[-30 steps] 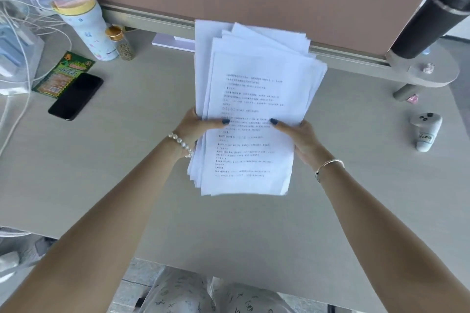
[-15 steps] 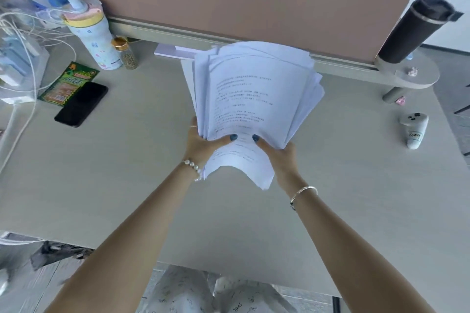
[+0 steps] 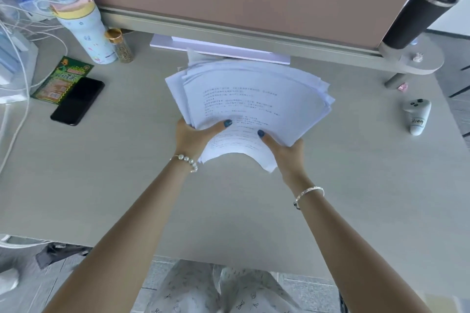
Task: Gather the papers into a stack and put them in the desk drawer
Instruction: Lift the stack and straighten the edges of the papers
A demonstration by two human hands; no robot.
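Gathering: the person holds the paper stack (image 3: 250, 107) in both hands above the desk (image 3: 106, 185), near its middle
Left hand (image 3: 193, 136): clamped on the stack's near left corner, thumb on the printed top sheet
Right hand (image 3: 284, 148): clamped on the near right edge, thumb on top, other fingers hidden under the sheets
Change: a second ago the sheets lay flatter and long, facing the camera; now the stack is tipped away, bowed, fanned out at its far edge, and the hands sit closer together
Stack state: edges still ragged, several sheets stick out at the far left and right; near edge curls down between the wrists
Meaning: gathering looks done, squaring is not; likely a tap on the desk next
Drawer: not in view, cannot tell where it is or whether it is open
Nearby: phone (image 3: 77, 100) and pastel water bottle (image 3: 85, 33) off to the left, well apart from the stack
Risk: loose outer sheets could slip from the fan
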